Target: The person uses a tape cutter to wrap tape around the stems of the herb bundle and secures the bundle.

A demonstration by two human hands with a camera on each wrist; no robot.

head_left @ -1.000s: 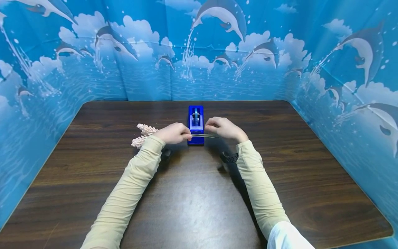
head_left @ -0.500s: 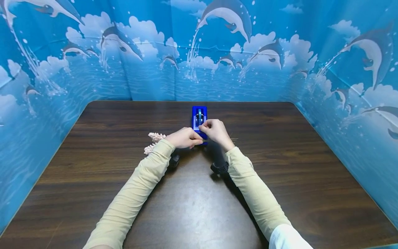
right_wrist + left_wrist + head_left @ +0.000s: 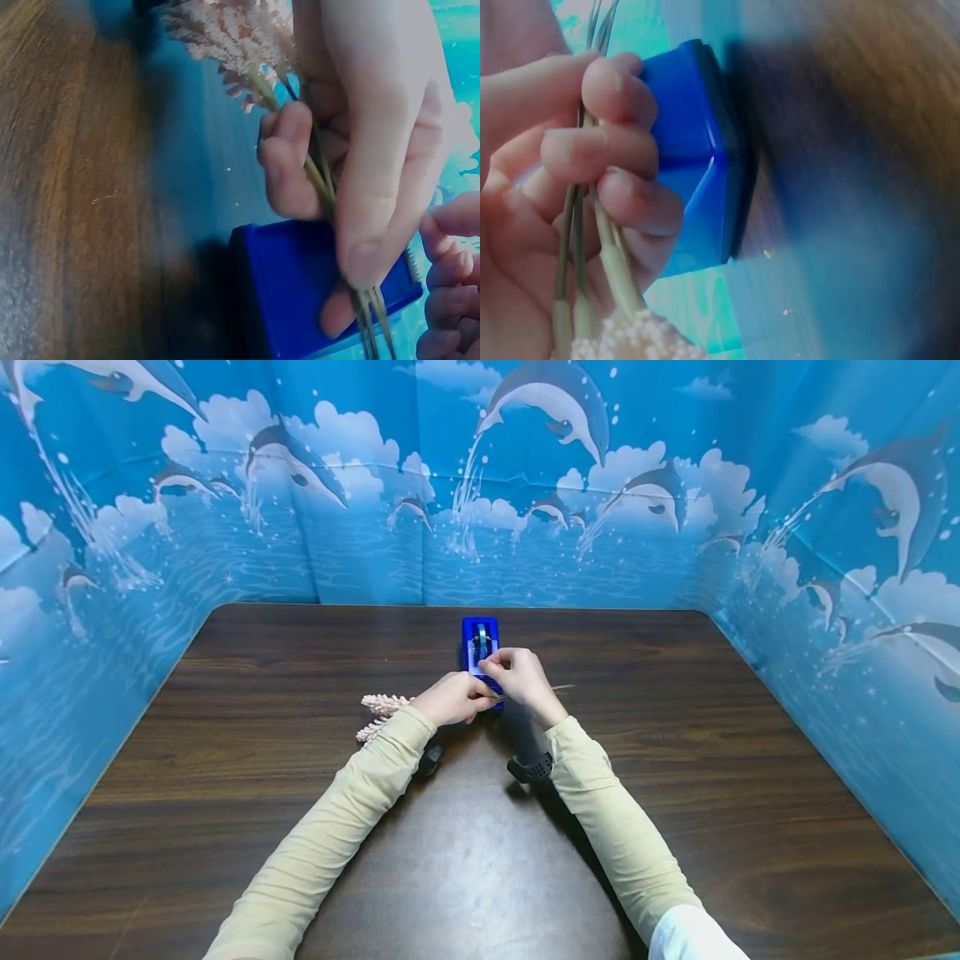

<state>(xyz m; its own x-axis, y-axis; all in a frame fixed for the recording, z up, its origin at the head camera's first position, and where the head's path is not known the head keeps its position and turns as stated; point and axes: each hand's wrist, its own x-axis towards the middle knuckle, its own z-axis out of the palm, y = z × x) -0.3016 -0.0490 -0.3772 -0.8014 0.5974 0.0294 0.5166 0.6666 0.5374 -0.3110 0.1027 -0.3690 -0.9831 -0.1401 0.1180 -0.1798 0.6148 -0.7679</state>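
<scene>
My left hand (image 3: 453,697) grips a small bunch of thin stems (image 3: 574,240), fingers curled round them. Their pale pink flower heads (image 3: 384,705) stick out to the left of that hand, and the bare stem ends point right, passing under my right wrist. Just behind the hands stands a blue tape dispenser (image 3: 468,647) with a roll of tape (image 3: 482,639) in it. With thumb and forefinger together, my right hand (image 3: 523,681) pinches the tape's end by the serrated cutter (image 3: 412,264); the film itself hardly shows. The left hand overlaps the dispenser's front.
A brown wooden table (image 3: 712,777) spreads out round the hands. Behind it and along both sides hangs a blue curtain (image 3: 360,560) printed with dolphins. Black wrist devices (image 3: 531,768) hang below the sleeves, close over the tabletop.
The right hand has moved left and in over the dispenser to the tape. My left hand with the flowers has shifted right and slightly nearer.
</scene>
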